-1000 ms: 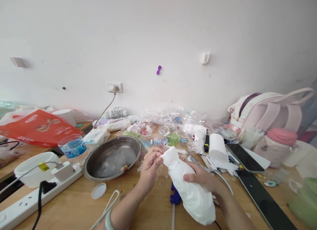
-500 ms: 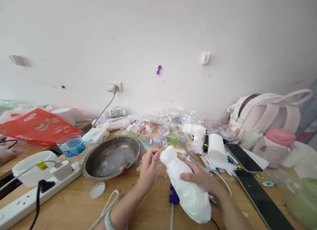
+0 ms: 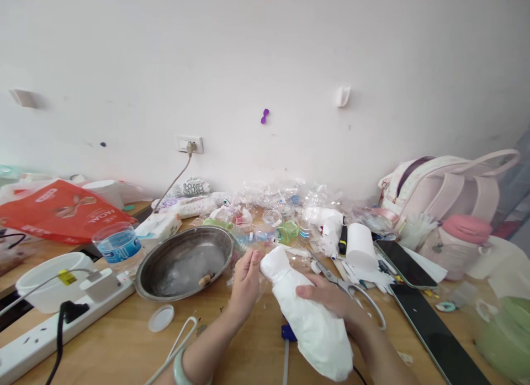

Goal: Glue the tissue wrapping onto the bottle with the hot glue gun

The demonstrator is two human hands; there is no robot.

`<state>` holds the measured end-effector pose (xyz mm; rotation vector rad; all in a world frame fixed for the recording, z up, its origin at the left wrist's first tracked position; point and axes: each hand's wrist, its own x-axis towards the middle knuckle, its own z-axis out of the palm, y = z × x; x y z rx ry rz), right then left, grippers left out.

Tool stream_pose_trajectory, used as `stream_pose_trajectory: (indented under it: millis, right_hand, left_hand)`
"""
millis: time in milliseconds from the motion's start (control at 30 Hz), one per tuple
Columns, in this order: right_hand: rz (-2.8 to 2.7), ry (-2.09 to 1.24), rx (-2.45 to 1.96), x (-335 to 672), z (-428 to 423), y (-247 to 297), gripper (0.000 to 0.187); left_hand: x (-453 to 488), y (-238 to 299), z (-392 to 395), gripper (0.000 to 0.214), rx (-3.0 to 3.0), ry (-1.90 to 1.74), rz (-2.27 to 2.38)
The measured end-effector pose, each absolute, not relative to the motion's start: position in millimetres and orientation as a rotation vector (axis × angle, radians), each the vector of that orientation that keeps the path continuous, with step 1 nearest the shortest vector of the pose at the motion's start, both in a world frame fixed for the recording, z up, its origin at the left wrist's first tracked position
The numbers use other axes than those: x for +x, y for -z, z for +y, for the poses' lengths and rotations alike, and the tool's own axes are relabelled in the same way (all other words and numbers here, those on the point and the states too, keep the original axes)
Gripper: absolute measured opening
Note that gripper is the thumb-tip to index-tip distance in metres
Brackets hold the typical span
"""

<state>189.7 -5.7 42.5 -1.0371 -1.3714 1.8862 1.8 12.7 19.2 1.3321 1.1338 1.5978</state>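
My right hand (image 3: 327, 296) is wrapped round a white bottle-shaped bundle (image 3: 308, 318), its covering wrinkled like paper or thin cloth. The bundle slants, narrow neck up and left, broad rounded end down toward me. Beside the neck, my left hand (image 3: 247, 280) has its fingers pressed together; whatever they pinch, if anything, cannot be made out. Beneath the bundle, partly covered by it, lies a blue tool (image 3: 289, 333) with a pale stick, like a glue gun. Scissors (image 3: 337, 280) lie just behind my right hand.
A metal basin (image 3: 186, 263) stands left of my hands, near a round lid (image 3: 161, 318) and a power strip (image 3: 70, 330). Clear plastic pieces (image 3: 281, 200) heap along the wall. On the right are a white roll (image 3: 360, 245), two dark-screened devices (image 3: 434, 332) and a pink backpack (image 3: 451, 191).
The bundle and my right hand have shifted slightly left and down, showing more of the scissors. My left hand's fingers have drawn closer together beside the bundle's neck.
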Motion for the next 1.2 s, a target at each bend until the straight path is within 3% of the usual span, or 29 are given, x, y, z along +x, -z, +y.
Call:
stream_pose_trajectory:
  millis: [233, 400, 867, 1200]
  right_hand:
    - [-1.297, -1.912, -1.011, 188, -6, -42, 0.052]
    - [-1.338, -1.876, -1.036, 186, -4, -42, 0.064]
    - [-1.468, -1.82, -1.114, 180, -9, -41, 0.06]
    - [-1.33, -1.82, -1.085, 178, -14, -49, 0.059]
  left_hand:
    - [0, -15, 11, 0.043, 1.502, -1.604, 0.99]
    - [1, -13, 12, 0.042, 1.479, -1.58, 1.01]
    - [3, -16, 11, 0.048, 1.4, -1.652, 1.12]
    - [10, -18, 11, 0.034, 1.176, -1.813, 0.889]
